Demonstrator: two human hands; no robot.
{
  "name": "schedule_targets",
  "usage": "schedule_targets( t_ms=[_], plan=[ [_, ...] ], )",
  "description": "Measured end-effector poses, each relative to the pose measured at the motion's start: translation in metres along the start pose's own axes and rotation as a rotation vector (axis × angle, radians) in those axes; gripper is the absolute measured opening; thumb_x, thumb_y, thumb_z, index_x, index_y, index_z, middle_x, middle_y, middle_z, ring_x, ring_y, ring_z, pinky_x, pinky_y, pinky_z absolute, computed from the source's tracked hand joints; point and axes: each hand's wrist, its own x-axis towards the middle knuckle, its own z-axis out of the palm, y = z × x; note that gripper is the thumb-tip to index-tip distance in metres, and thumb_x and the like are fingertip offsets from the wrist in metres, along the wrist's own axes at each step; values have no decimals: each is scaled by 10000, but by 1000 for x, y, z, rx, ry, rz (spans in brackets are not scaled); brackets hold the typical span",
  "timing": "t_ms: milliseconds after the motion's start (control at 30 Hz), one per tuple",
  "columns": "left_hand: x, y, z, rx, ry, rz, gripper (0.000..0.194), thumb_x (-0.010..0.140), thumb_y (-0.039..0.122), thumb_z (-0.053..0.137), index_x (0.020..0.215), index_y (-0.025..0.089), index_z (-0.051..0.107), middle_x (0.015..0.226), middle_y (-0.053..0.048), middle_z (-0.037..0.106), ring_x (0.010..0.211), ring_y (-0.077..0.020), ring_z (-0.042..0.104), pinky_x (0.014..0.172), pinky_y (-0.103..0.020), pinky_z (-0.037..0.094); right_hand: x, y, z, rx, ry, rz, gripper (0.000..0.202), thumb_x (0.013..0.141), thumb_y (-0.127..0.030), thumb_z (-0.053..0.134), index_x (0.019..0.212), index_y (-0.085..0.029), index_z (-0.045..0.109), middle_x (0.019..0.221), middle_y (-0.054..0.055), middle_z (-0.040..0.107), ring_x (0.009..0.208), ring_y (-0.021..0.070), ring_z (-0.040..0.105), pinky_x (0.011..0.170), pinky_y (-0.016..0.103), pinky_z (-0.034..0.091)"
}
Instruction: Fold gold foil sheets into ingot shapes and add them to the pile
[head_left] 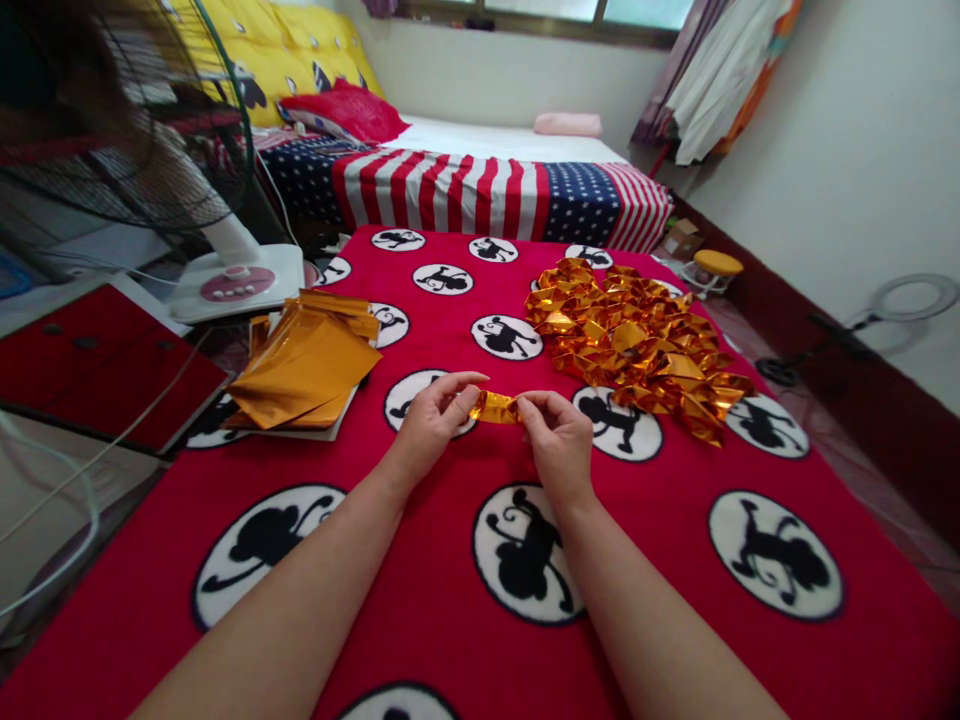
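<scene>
Between my two hands, just above the red cloth, is a small folded piece of gold foil paper (497, 407). My left hand (437, 418) pinches its left end between thumb and fingers. At the right end, my right hand (556, 435) grips it the same way. To the left lies a stack of flat gold foil sheets (307, 360), slightly fanned out. A heap of folded gold foil pieces (637, 335) spreads over the cloth to the right, beyond my right hand. My fingertips partly cover both ends of the held piece.
A red cloth with black monkey figures in white circles (450, 470) covers the table. An electric fan (236, 270) stands at the left, with cables nearby. Behind is a bed with a striped, starred cover (480, 190). A yellow-topped stool (718, 263) is at the right.
</scene>
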Motion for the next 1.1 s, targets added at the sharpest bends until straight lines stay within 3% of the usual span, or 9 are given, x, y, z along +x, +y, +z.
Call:
schedule_targets(
  t_ms=[200,433,533,767,1100],
  plan=[
    [1,-8,3,2,99,19,293,747,382,707,899,133,731,861,-74,730,789,-187,673,726,-266,537,-1,0,1,-24,-8,-8,189,821,-354,633,801,-172,682,720,26,681,600,141,600,529,234,458],
    [2,-9,3,90,190,45,234,761,335,696,868,138,759,820,-61,743,746,-171,675,685,-239,535,-1,-1,3,-2,-47,12,199,812,-363,646,826,-168,682,703,20,684,543,125,582,494,229,460],
    [2,-8,3,53,240,5,272,784,368,675,921,147,757,839,-55,749,701,-155,672,595,-215,523,0,0,4,39,-46,48,217,787,-382,674,835,-171,670,708,21,689,523,126,585,476,233,470],
    [4,-12,3,-81,204,-12,363,743,395,729,1002,141,745,915,-84,760,729,-176,708,590,-221,551,5,3,3,106,6,78,240,746,-382,712,843,-167,661,743,24,685,581,138,632,558,262,543],
    [3,-8,4,-57,224,-137,411,745,423,722,1004,105,744,706,-77,741,571,-125,665,541,-199,530,10,7,1,239,49,104,220,725,-316,719,873,-170,646,798,30,699,711,174,698,690,302,568]
  ],
)
